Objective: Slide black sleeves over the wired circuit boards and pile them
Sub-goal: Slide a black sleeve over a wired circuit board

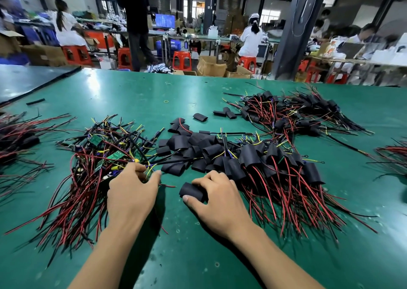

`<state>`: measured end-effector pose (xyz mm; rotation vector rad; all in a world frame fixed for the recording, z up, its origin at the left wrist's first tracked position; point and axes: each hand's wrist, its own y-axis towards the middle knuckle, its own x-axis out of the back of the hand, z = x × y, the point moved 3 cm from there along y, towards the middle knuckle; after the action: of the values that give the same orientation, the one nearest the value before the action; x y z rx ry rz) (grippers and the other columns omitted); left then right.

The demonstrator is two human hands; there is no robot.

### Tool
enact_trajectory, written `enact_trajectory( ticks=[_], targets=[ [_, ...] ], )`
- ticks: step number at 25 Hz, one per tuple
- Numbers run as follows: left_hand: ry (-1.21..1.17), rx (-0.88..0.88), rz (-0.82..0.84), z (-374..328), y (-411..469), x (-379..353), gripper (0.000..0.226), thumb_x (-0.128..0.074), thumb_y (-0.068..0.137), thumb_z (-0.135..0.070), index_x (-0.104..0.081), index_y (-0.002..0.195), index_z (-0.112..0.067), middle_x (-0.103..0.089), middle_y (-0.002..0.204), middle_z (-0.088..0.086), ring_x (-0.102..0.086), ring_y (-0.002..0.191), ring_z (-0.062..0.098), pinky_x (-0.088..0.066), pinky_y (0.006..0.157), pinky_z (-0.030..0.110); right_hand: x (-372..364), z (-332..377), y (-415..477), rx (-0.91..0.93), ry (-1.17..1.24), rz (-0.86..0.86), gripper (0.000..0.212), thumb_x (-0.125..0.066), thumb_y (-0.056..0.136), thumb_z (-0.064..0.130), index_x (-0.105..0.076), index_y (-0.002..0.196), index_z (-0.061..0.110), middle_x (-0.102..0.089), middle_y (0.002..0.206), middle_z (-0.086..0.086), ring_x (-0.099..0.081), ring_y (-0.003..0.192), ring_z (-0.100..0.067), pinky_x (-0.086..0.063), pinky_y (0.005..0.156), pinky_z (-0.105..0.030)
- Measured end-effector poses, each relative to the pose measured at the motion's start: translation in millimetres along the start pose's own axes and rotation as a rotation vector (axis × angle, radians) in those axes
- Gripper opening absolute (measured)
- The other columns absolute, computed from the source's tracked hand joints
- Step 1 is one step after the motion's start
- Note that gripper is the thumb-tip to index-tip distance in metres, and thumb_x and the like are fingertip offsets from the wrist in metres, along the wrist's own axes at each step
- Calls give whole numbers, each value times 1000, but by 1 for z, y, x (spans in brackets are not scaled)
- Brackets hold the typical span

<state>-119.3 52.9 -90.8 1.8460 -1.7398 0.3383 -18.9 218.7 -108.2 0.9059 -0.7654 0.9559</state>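
Black sleeve (191, 192): short flattened tube lying low on the green bench (132, 95), near edge, centre. Right grip (218, 198) grasps it, thumb on the near side, fingers curled over the top.

Left grip (132, 193): fingers curled into the near edge of the pile of bare wired boards (103, 156), forefinger and thumb pinching a thin yellow and blue wire bundle (149, 170). Green boards show in the tangle; red and black leads fan toward the bench edge.

Just beyond both grips: heap of loose sleeves (187, 148). To its right, touching it, a pile of sleeved boards (275, 167), red leads trailing. Farther back and right, a second sleeved pile (297, 112).

Past the bench: red stools (181, 60), cardboard boxes, seated workers in white.
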Motion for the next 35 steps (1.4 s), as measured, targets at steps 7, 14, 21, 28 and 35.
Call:
enact_trajectory(
  ticks=[7, 14, 21, 28, 35],
  targets=[
    [76, -67, 54, -11, -5, -6, 13, -71, 87, -36, -71, 80, -25, -63, 67, -8, -62, 72, 22, -42, 64, 28, 0, 1, -2, 8, -3, 2, 47, -56, 85, 62, -66, 118, 30, -57, 109, 8, -48, 109, -18, -36, 95, -35],
    [-649, 78, 396, -32, -27, -23, 16, -74, 83, 1, -71, 74, -12, -73, 69, 6, -66, 61, 15, -52, 54, 21, 0, -3, 1, 10, 4, -28, 36, -56, 87, 56, -65, 106, 26, -60, 101, 1, -52, 101, -25, -43, 84, -41],
    [-59, -160, 197, -26, -26, -21, 13, -74, 84, -16, -67, 92, -25, -69, 76, -12, -62, 69, 1, -40, 68, 22, 0, -5, -2, 1, 32, -24, 47, -52, 85, 51, -61, 126, 31, -64, 118, 5, -54, 114, -22, -40, 95, -38],
    [217, -242, 337, -26, -23, -28, 55, -57, 94, -25, -44, 146, -38, -68, 102, 0, -62, 99, 27, -49, 83, 37, -1, -1, -2, 73, 77, 158, 53, -49, 87, 44, -45, 140, 44, -62, 113, 8, -50, 113, -18, -34, 94, -38],
    [-34, -257, 302, -32, -30, -27, 25, -67, 86, -11, -78, 99, -30, -72, 87, -21, -67, 89, 6, -50, 85, 24, 1, -3, -6, 65, 184, 72, 41, -52, 86, 41, -54, 127, 38, -62, 117, 10, -54, 113, -14, -41, 101, -40]
  ],
)
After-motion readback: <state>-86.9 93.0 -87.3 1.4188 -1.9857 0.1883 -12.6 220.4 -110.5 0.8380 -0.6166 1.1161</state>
